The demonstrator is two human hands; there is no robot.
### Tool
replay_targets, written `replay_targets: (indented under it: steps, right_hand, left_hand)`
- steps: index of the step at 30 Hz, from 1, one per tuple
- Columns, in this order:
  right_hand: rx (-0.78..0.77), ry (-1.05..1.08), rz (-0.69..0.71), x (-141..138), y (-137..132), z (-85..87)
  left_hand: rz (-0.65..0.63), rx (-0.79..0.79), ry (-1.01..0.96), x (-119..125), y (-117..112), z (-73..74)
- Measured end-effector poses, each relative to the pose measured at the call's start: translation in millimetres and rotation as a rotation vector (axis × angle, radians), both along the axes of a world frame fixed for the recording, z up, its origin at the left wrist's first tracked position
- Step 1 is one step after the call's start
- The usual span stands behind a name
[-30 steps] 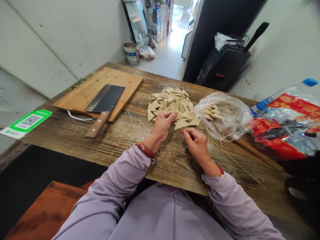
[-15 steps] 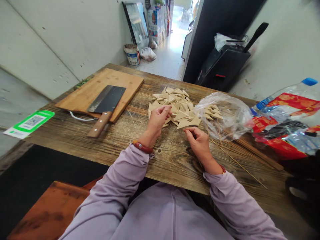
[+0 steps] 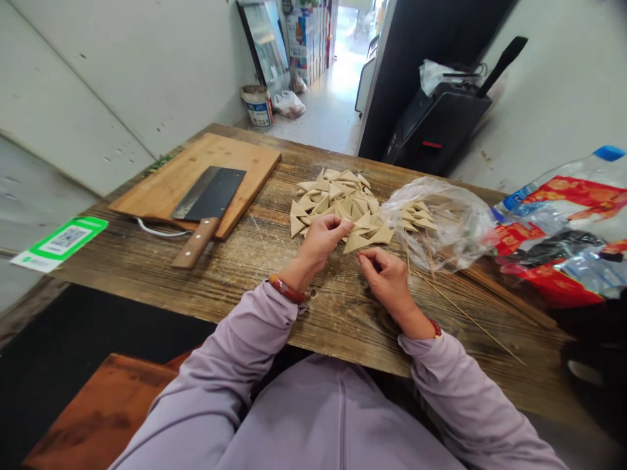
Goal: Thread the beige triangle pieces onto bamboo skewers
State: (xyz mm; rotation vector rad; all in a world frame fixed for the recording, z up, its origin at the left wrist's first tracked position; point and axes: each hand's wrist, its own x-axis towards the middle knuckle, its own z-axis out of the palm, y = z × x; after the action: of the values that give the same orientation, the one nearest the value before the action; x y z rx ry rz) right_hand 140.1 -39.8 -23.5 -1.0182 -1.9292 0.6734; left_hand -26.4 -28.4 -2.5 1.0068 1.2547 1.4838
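A heap of tan folded triangles, apparently paper [image 3: 350,196], lies on the wooden table in front of me. My left hand [image 3: 321,241] is at the heap's near edge, thumb and fingers pinched together; anything between them is too small to make out. Just to its right, my right hand [image 3: 386,274] is also closed in a pinch, low over the table by the nearest triangle. Its fingertips hide whatever they hold. The two hands are a short gap apart. A clear plastic bag [image 3: 453,219] with more triangles lies beyond my right hand.
Thin brown sticks [image 3: 490,294] lie right of my right hand. A cleaver [image 3: 210,192] rests on a cutting board [image 3: 255,153] at left, its handle overhanging the near edge. A bottle [image 3: 563,189] and red packaging [image 3: 563,281] crowd the right side.
My left hand has moved right and slightly down, closer to my right hand, still pinched. The right hand has barely shifted. The heap and the bag look the same.
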Motion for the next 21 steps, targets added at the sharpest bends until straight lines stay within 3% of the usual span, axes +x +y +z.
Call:
replay_targets:
  steps: [6,13,16,21]
  right_hand:
    - [-0.090,0.058,-0.011,2.9,3.8,-1.5]
    - [-0.197,0.194,-0.158,18.5,20.0,3.3]
    - [-0.190,0.223,-0.170,21.5,22.7,6.3]
    - [-0.178,0.255,-0.154,19.6,18.9,11.5]
  left_hand:
    - [-0.026,0.006,-0.067,-8.2,2.3,3.0]
    - [0.249,0.059,0.066,-42.8,10.7,8.1]
    - [0.261,0.088,0.297,-53.4,12.4,3.2]
    - [0.179,0.080,0.888,-54.4,10.5,-7.9]
